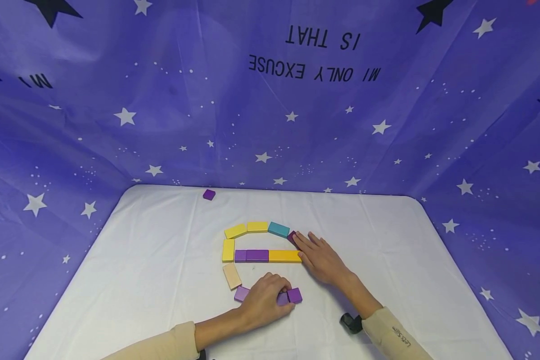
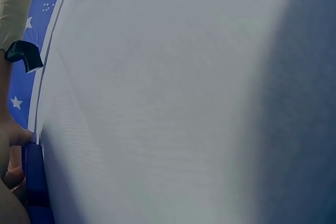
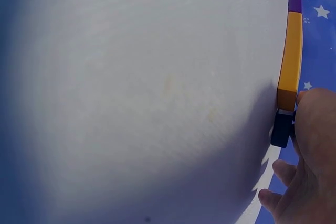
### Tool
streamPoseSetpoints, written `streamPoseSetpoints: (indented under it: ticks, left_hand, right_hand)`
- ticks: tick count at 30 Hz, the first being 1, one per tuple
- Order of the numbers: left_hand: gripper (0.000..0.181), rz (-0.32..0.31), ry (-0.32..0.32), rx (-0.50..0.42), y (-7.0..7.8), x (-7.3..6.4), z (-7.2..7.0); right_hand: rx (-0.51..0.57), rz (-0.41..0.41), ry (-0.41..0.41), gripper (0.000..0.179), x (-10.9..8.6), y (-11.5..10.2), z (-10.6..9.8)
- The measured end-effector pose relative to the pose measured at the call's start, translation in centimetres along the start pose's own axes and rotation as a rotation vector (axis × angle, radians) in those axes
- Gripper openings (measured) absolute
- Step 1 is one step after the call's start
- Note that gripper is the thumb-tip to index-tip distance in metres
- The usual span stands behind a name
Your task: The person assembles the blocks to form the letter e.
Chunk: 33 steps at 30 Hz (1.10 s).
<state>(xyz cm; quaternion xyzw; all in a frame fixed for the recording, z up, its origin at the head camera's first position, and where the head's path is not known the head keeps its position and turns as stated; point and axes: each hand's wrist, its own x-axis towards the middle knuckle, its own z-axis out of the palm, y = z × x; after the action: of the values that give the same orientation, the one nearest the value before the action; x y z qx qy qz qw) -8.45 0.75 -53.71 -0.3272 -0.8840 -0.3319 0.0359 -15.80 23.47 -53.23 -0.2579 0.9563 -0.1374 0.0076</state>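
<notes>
Wooden blocks lie on a white-covered table in a curved outline with a straight bar across its middle. At the lower row my left hand (image 1: 267, 298) curls over a light purple block (image 1: 282, 299), thumb and fingers on either side. A darker purple block (image 1: 294, 295) adjoins it; a lilac block (image 1: 241, 294) shows left of the hand. My right hand (image 1: 324, 257) lies with fingers extended, fingertips on a dark maroon block (image 1: 292, 237) and thumb by the end of the orange block (image 1: 284, 256). In the right wrist view its fingers (image 3: 270, 200) are spread.
Yellow blocks (image 1: 257, 227) and a teal block (image 1: 279, 229) form the top curve. A natural wood block (image 1: 232, 276) sits at lower left. One loose purple block (image 1: 209, 195) lies near the table's back edge. A purple starred curtain (image 1: 270, 125) surrounds the table (image 1: 162, 280).
</notes>
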Motion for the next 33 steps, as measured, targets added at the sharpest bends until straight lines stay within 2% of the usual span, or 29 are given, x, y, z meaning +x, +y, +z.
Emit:
streamPoseSetpoints:
  ticks: [19, 33]
  left_hand:
    - [0.029, 0.034, 0.016, 0.088, 0.03, -0.10, 0.25]
    - [0.028, 0.025, -0.013, 0.091, 0.01, -0.05, 0.22]
  right_hand:
    - [0.001, 0.004, -0.004, 0.052, -0.03, -0.24, -0.17]
    - [0.006, 0.008, -0.009, 0.052, -0.02, -0.16, -0.14]
